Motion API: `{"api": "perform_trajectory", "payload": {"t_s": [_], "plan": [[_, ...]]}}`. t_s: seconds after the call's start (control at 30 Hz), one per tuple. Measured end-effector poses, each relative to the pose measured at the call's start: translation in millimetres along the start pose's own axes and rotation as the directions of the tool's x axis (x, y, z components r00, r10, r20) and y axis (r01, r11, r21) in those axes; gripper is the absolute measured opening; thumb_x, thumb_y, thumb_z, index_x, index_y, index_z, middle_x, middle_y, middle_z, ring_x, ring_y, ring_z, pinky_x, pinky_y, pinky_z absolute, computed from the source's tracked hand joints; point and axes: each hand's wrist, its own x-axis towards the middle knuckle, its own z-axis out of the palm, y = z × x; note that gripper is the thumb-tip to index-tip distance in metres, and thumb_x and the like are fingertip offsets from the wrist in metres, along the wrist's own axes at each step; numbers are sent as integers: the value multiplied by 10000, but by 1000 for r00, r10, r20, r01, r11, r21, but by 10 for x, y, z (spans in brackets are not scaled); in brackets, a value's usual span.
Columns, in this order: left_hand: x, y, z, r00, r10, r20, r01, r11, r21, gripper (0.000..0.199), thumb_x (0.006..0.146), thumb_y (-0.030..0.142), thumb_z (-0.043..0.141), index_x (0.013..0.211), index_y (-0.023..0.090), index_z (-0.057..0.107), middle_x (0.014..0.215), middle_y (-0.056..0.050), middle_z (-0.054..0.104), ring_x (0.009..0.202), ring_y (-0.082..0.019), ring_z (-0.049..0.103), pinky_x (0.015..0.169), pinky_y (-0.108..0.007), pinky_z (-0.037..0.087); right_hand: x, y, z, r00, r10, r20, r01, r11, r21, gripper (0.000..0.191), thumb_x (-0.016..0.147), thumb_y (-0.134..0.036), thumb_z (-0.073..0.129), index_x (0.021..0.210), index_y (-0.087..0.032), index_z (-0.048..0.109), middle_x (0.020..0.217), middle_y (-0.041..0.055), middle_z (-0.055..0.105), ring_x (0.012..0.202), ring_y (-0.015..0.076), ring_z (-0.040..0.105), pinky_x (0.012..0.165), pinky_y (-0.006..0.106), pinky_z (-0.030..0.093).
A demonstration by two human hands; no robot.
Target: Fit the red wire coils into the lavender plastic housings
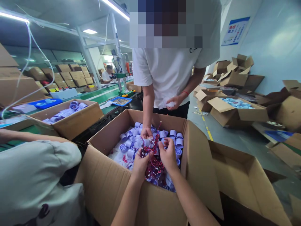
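My left hand [140, 164] is closed around part of a tangled bunch of small red parts with thin wires and white ends [154, 168]. My right hand [168, 154] is beside it with thumb and fingertips pinched together; what they hold is too small to make out. Both hands are over an open cardboard box [110, 171]. Inside lie many pale lavender plastic cups [130, 143], partly covered by the bunch. Across the box, a co-worker's hand [147, 133] reaches down to the same bunch, while their other hand [174, 102] holds clear plastic bags.
At left, another box of lavender cups [68, 110] stands by a green conveyor [105, 94]. A blue tray of small parts [121, 101] lies behind. A person's grey shirt [37, 179] is close on my left. Open cartons [240, 175] line the right side.
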Motion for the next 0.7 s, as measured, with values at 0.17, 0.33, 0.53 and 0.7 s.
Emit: {"api": "perform_trajectory", "payload": {"t_s": [0.17, 0.33, 0.53, 0.7], "plan": [[64, -61, -36, 991, 130, -9, -129, 986, 103, 304, 509, 198, 743, 776, 170, 599, 638, 34, 633, 600, -134, 567, 623, -238, 449, -73, 0, -5, 918, -201, 342, 240, 968, -78, 129, 837, -291, 521, 803, -217, 621, 792, 46, 602, 787, 205, 560, 786, 362, 467], [113, -98, -85, 971, 238, -37, -223, 946, 235, 215, 518, 120, 593, 727, 170, 586, 658, 18, 623, 611, -137, 536, 624, -240, 433, -122, 42, 22, 842, -193, 503, 280, 954, -104, 185, 761, -169, 592, 915, -213, 684, 918, 58, 591, 886, 212, 579, 865, 373, 475], [147, -128, -95, 940, 315, -131, -251, 899, 359, 153, 538, 160, 620, 680, 190, 572, 628, 26, 585, 613, -148, 541, 606, -248, 425, -84, 3, -24, 869, -177, 462, 259, 958, -121, 190, 782, -125, 499, 884, -204, 638, 885, 62, 663, 873, 221, 613, 826, 362, 493], [139, -111, -98, 918, 336, -212, -249, 902, 354, 189, 542, 181, 642, 717, 185, 571, 661, 18, 615, 586, -141, 543, 571, -245, 417, -80, -5, -29, 871, -151, 468, 260, 949, -177, 288, 806, -133, 434, 992, -201, 643, 950, 77, 703, 912, 226, 638, 830, 342, 489]]}}
